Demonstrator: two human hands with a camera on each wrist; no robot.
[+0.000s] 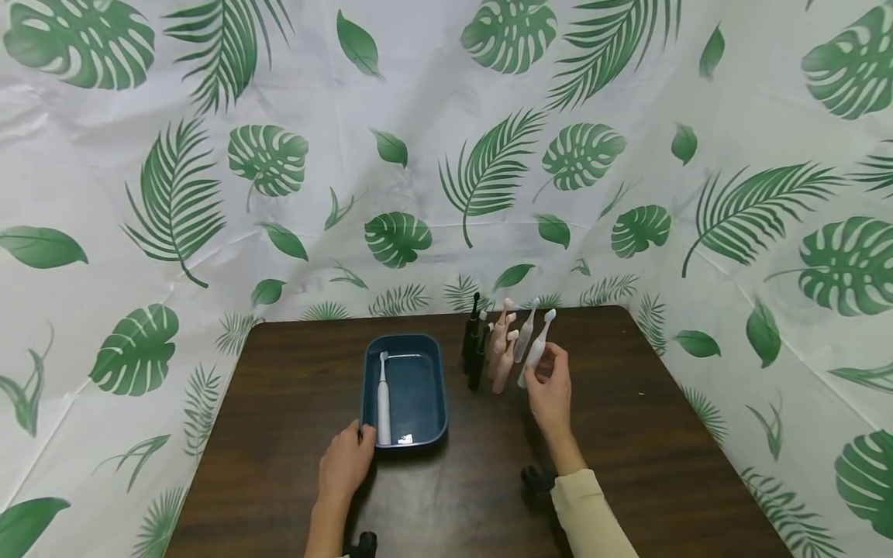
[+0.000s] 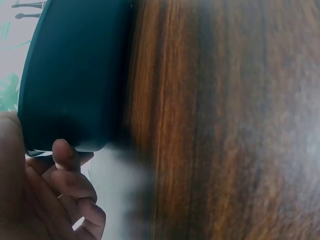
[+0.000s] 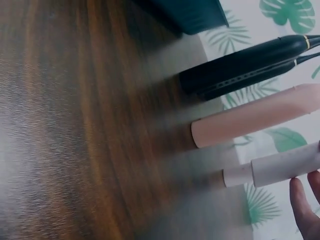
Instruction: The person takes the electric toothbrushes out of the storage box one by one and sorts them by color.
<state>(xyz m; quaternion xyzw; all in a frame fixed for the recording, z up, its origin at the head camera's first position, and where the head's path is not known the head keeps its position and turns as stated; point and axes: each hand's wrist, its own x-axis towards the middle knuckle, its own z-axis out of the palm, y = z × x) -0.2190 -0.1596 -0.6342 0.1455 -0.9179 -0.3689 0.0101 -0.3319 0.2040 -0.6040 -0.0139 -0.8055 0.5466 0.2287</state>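
Near the front-left corner of a dark blue plastic bin, my left hand grips the rim, its fingers curled against the outer wall in the left wrist view. Inside the bin, along its left side, lies a white electric toothbrush. My right hand pinches the handle of another white electric toothbrush, which is upright with its head leaning slightly right. Close beside it stands a further whitish electric toothbrush. In the right wrist view, fingertips meet the held toothbrush's handle.
Left of the held toothbrush stand several pink electric toothbrushes and black ones, packed closely together. All are on a dark wooden table, right of the bin. A leaf-patterned white sheet hangs behind the table and along its sides.
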